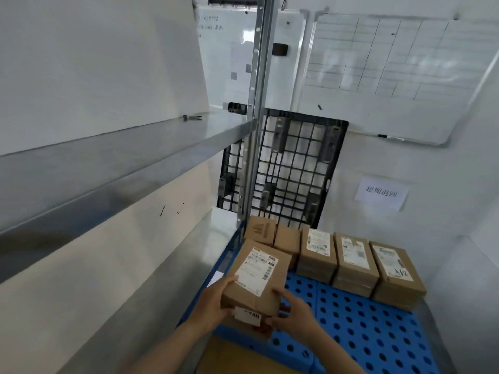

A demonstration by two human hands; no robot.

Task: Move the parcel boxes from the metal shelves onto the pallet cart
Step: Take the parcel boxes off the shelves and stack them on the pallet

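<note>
I hold a brown parcel box (256, 276) with a white shipping label above the left edge of the blue perforated pallet cart (359, 327). My left hand (213, 300) grips its left near corner and my right hand (294, 311) its right near corner. A second box (249, 326) with a white tag lies under it, mostly hidden. Several labelled parcel boxes (353, 263) stand in a row at the far end of the cart. The metal shelves (113, 155) run along the left.
A black plastic pallet (286, 168) leans upright against the wall behind the cart. A shelf upright (259, 103) rises between shelves and cart. Whiteboards (391, 71) hang on the wall. A flat cardboard sheet (237, 357) lies at the cart's near edge.
</note>
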